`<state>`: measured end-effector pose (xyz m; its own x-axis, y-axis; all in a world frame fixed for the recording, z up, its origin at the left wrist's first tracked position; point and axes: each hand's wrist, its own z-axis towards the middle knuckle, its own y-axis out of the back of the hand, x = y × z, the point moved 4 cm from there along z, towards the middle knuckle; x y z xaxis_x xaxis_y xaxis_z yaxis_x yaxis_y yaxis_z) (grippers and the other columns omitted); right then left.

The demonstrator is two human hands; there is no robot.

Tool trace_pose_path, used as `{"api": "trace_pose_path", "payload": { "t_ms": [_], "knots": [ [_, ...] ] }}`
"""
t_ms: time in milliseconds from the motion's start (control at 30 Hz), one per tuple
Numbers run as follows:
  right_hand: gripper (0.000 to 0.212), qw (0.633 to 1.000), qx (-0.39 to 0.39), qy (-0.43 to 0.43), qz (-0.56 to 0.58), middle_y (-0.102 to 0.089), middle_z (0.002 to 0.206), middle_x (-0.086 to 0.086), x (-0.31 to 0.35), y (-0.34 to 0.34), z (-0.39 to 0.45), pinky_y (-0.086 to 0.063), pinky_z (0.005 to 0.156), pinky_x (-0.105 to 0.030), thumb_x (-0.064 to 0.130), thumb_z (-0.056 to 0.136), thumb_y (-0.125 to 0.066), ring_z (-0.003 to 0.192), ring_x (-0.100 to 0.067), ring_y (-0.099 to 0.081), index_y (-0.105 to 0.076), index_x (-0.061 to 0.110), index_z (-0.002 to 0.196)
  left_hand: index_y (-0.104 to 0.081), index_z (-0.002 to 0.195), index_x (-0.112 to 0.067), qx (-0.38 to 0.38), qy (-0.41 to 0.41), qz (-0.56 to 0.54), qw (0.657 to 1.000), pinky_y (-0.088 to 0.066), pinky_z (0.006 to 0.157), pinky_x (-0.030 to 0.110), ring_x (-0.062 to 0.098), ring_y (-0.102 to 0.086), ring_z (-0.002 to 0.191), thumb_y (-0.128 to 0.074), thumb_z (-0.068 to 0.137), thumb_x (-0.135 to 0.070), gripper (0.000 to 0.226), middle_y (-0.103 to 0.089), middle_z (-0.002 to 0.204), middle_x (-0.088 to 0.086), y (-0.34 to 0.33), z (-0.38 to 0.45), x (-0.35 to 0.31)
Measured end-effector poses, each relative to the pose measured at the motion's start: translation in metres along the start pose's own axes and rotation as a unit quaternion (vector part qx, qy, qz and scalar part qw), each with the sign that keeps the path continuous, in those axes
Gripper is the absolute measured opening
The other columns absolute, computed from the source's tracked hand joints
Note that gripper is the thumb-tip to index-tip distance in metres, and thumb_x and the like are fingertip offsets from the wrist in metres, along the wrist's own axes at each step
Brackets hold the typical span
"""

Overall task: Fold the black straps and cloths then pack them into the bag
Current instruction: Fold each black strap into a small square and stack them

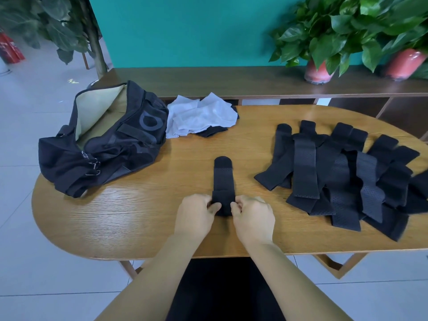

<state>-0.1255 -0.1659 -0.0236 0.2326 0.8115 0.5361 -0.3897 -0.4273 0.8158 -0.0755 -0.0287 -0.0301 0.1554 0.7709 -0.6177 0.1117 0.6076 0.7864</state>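
Note:
One black strap (223,177) lies lengthwise in the middle of the wooden table (129,212), its near end folded over. My left hand (196,213) pinches the folded end from the left and my right hand (253,215) pinches it from the right. A heap of several more black straps (342,174) lies spread out on the right side of the table. The black bag (104,140) sits at the left, unzipped, with its pale lining showing. White and black cloths (201,117) lie in a pile behind the strap, beside the bag.
A long wooden shelf (231,82) runs behind the table against a teal wall, with two potted plants in pink pots (318,70) on its right end. Grey tiled floor surrounds the table. A tall plant stands at the far left.

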Motion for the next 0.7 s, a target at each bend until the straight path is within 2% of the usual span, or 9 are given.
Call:
{"api": "trace_pose_path", "payload": {
  "t_ms": [100,200,267,333,400,467,500,600,700],
  "knots": [
    [0.021,1.0,-0.005,0.007,-0.024,-0.065,0.085,-0.003,-0.001,-0.004,0.003,-0.038,0.066,-0.028,0.026,0.095,-0.053,0.095,-0.018,-0.053,-0.068,0.012,0.091,-0.057,0.068,-0.004,0.03,0.006,0.032,0.999,-0.046,0.056,0.034,0.024,-0.057,0.061,-0.062,0.093,-0.033,0.038,-0.06,0.066,0.007,-0.001,0.006,-0.004],
    [0.015,0.998,-0.029,0.03,-0.041,-0.064,0.074,-0.002,0.001,-0.009,0.003,-0.034,0.055,-0.026,0.02,0.088,-0.064,0.09,-0.022,-0.056,-0.067,0.01,0.077,-0.044,0.06,-0.011,0.037,0.009,0.066,0.997,-0.033,0.049,0.028,0.017,-0.044,0.053,-0.061,0.093,-0.033,0.044,-0.046,0.057,0.001,-0.002,0.01,-0.005],
    [0.011,0.997,-0.037,0.048,-0.049,-0.063,0.069,-0.002,0.003,-0.011,0.003,-0.034,0.048,-0.024,0.016,0.077,-0.075,0.08,-0.024,-0.059,-0.067,0.01,0.073,-0.046,0.061,-0.013,0.039,0.017,0.078,0.996,-0.031,0.049,0.026,0.014,-0.043,0.052,-0.062,0.093,-0.034,0.041,-0.045,0.058,-0.001,-0.002,0.013,-0.006],
    [0.02,0.994,-0.043,0.076,-0.061,-0.063,0.071,-0.003,0.005,-0.012,0.002,-0.037,0.042,-0.023,0.012,0.065,-0.084,0.072,-0.024,-0.06,-0.068,0.011,0.077,-0.05,0.068,-0.015,0.033,0.022,0.092,0.995,-0.032,0.049,0.025,0.013,-0.046,0.056,-0.064,0.091,-0.035,0.034,-0.047,0.063,-0.003,-0.001,0.014,-0.005],
    [0.026,0.989,-0.055,0.111,-0.085,-0.061,0.077,-0.004,0.007,-0.012,0.002,-0.041,0.044,-0.026,0.009,0.061,-0.084,0.071,-0.025,-0.058,-0.069,0.012,0.081,-0.05,0.078,-0.015,0.004,0.0,0.123,0.992,-0.033,0.053,0.024,0.014,-0.048,0.065,-0.066,0.089,-0.037,0.029,-0.049,0.075,-0.003,0.004,0.012,-0.009],
    [0.02,0.98,-0.072,0.152,-0.109,-0.058,0.08,-0.004,0.007,-0.011,0.003,-0.041,0.053,-0.03,0.004,0.064,-0.081,0.075,-0.026,-0.054,-0.069,0.013,0.077,-0.059,0.1,-0.016,-0.038,-0.076,0.138,0.987,-0.04,0.067,0.025,0.017,-0.053,0.083,-0.067,0.088,-0.033,0.023,-0.053,0.097,-0.001,0.005,0.01,-0.012],
    [0.016,0.975,-0.078,0.171,-0.116,-0.058,0.082,-0.003,0.007,-0.011,0.004,-0.039,0.057,-0.032,0.003,0.066,-0.078,0.079,-0.027,-0.054,-0.067,0.012,0.073,-0.063,0.113,-0.016,-0.048,-0.124,0.142,0.981,-0.041,0.076,0.026,0.019,-0.054,0.095,-0.067,0.088,-0.029,0.028,-0.056,0.108,-0.001,0.002,0.009,-0.012],
    [0.013,0.964,-0.065,0.221,-0.135,-0.065,0.087,-0.002,0.007,-0.015,0.006,-0.038,0.063,-0.033,-0.001,0.066,-0.07,0.087,-0.028,-0.056,-0.066,0.011,0.067,-0.068,0.119,-0.014,-0.029,-0.224,0.144,0.964,-0.039,0.09,0.032,0.022,-0.056,0.113,-0.063,0.091,-0.017,0.029,-0.065,0.122,-0.001,-0.008,0.006,-0.006],
    [0.011,0.96,-0.033,0.241,-0.139,-0.066,0.082,0.002,0.005,-0.018,0.007,-0.041,0.063,-0.034,0.001,0.067,-0.066,0.085,-0.026,-0.057,-0.066,0.012,0.068,-0.062,0.129,-0.015,0.011,-0.241,0.139,0.96,-0.036,0.102,0.034,0.018,-0.049,0.129,-0.055,0.095,-0.021,0.035,-0.056,0.138,-0.002,-0.009,0.004,0.002]
  ]
}}
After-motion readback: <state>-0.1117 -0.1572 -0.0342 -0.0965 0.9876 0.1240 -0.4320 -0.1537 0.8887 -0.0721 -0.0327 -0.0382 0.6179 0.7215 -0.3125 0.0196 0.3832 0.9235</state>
